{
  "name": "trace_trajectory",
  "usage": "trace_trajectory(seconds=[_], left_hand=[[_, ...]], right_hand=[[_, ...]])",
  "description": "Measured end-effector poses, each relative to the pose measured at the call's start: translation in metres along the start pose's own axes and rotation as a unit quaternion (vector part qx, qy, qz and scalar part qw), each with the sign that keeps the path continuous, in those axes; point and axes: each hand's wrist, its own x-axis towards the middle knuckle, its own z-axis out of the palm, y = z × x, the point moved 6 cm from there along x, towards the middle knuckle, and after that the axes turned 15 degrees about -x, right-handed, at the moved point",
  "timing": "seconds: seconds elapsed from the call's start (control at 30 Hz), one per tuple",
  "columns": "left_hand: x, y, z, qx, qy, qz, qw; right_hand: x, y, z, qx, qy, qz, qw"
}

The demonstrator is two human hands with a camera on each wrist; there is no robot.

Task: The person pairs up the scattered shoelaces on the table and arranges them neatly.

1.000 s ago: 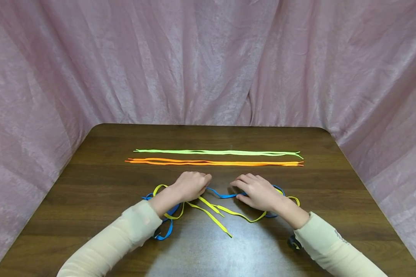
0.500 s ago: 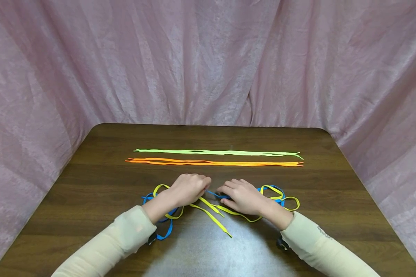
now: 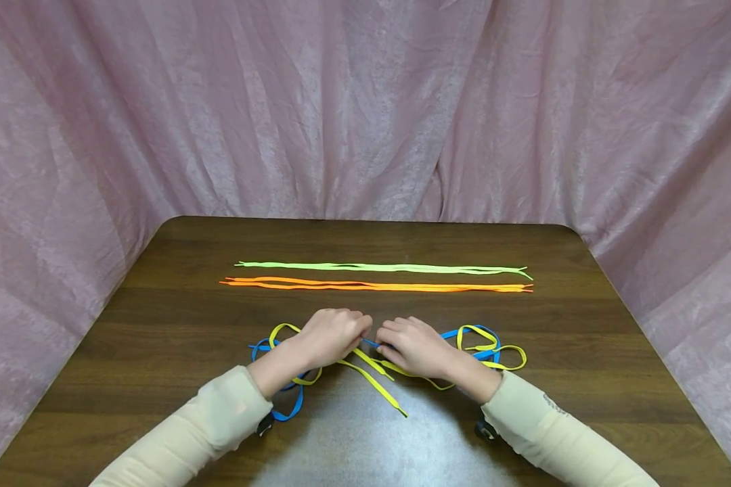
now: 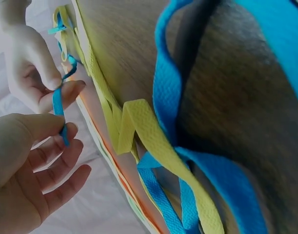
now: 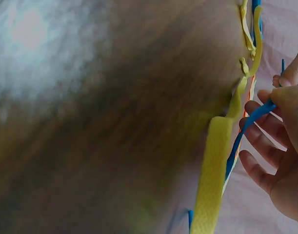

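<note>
Between the left hand and the right hand, a blue lace is pinched thumb-to-finger by both, apparently to keep its short span under control, while yellow lacing lies loose on the bench beneath them.

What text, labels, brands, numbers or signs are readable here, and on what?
No readable text in any view.
Dark marking on the right sleeve: too small to tell if it's lettering.
Black device beside that sleeve: nothing legible at this size.
Blue lace, yellow lace, orange laces, green laces: none visible.
</note>
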Motion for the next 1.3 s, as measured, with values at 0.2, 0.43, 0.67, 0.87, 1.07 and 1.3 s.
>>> trace_trajectory(seconds=[0.2,0.43,0.67,0.87,1.07,1.3], left_hand=[[-0.003,-0.004,-0.001,0.002,-0.007,-0.004,1.0000],[-0.010,-0.014,-0.009,0.016,-0.002,-0.019,0.9997],[-0.023,-0.030,-0.018,0.017,0.008,-0.035,0.9992],[-0.038,-0.051,-0.022,0.006,0.012,-0.078,0.9969],[-0.056,-0.069,-0.031,-0.015,0.036,-0.112,0.9929],[-0.071,-0.083,-0.035,-0.020,0.042,-0.143,0.9887]], right_hand=[[0.000,0.005,-0.004,0.004,-0.014,0.002,1.000],[-0.004,0.014,-0.008,0.008,-0.018,0.004,1.000],[-0.014,0.026,-0.010,0.001,-0.033,0.011,0.999],[-0.024,0.040,-0.014,0.014,-0.052,0.034,0.998],[-0.038,0.056,-0.018,0.024,-0.058,0.061,0.996],[-0.051,0.069,-0.021,0.014,-0.057,0.089,0.994]])
